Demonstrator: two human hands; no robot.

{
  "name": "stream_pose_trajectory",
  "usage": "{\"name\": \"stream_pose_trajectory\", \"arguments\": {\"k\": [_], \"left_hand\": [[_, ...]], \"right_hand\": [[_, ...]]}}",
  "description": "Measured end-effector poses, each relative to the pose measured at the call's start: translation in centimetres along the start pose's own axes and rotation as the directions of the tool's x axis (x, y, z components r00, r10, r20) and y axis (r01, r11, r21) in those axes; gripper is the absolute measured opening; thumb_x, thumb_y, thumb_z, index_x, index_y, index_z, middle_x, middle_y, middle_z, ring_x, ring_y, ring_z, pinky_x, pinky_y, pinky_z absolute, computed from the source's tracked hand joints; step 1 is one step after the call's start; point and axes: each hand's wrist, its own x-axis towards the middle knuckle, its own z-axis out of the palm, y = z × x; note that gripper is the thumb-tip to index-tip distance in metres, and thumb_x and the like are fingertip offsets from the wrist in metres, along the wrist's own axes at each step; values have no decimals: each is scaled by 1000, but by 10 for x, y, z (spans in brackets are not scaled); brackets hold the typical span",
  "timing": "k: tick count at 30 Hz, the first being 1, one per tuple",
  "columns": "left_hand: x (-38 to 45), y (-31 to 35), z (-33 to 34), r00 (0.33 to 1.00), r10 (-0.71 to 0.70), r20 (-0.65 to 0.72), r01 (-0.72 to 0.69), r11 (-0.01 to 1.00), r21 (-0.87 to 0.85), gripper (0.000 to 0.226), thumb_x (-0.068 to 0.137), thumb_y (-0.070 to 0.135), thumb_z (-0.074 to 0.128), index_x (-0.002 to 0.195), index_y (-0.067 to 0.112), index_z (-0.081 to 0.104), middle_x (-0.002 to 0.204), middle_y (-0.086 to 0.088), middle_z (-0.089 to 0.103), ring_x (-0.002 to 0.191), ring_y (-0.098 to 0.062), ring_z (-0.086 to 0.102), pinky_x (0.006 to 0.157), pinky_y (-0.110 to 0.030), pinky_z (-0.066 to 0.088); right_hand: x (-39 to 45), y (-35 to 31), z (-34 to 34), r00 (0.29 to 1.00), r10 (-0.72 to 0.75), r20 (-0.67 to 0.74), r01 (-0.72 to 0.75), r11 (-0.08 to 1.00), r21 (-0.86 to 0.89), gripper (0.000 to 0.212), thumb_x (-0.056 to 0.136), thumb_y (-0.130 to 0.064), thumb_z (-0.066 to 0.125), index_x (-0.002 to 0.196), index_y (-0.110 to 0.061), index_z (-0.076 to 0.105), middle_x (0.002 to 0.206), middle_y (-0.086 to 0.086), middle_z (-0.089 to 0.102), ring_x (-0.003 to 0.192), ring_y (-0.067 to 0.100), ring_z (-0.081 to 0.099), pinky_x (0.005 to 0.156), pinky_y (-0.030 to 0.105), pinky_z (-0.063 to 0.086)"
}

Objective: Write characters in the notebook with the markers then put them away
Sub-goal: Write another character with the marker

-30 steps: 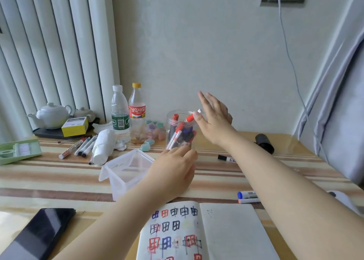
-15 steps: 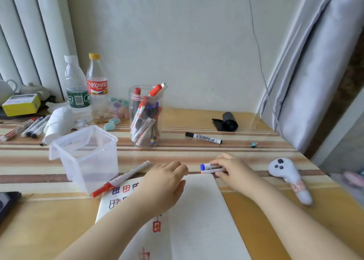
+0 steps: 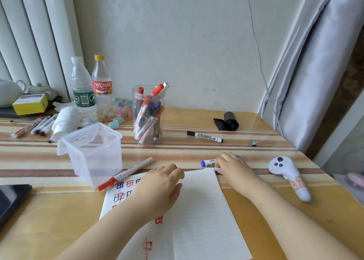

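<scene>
The right hand (image 3: 233, 168) curls its fingers (image 3: 220, 162) around a blue marker (image 3: 207, 163) on the tabletop (image 3: 246, 200). The left hand (image 3: 159, 188) rests on the notebook (image 3: 202, 210), fingers loosely bent, holding nothing.

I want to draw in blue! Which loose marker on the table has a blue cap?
The blue-capped marker under the right hand, by the notebook's top corner. The loose red-capped marker and black-capped marker lie elsewhere.
</scene>
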Motion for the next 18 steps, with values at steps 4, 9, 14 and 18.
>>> {"name": "stream_pose_trajectory", "arguments": {"k": [4,9,14,18], "left_hand": [[-4,-2,-11,998,-62,9,63,997,-35,23,93,27,45,111,21,58,107,9,58,91,-12,60,74,-24,50],[-5,-4,-24,982,-177,-61,167,977,-134,29,95,33,42,122,22,49,118,12,52,100,-7,56,81,-25,49],[-25,-13,-31,971,-229,-72,220,968,-119,26,98,28,36,112,14,53,101,3,59,78,-14,54,67,-29,44],[-46,-23,-37,963,-259,-69,254,964,-72,25,99,26,34,105,13,55,112,12,56,87,-16,56,63,-21,36]], "right_hand": [[-8,-25,-19,964,70,-256,-34,989,144,3,97,-14,45,95,-14,48,94,-5,51,83,14,49,65,22,33],[-16,-86,-56,912,357,-201,-9,509,861,7,95,-18,49,90,-13,49,73,-14,69,74,1,63,66,14,47],[-13,-122,-42,914,398,82,-21,-155,988,6,93,-5,50,90,-4,55,79,5,70,77,13,69,78,26,55],[-23,-125,-31,798,535,-278,-16,479,878,30,84,-14,65,109,-18,50,115,-2,57,102,-1,55,94,24,43]]}}
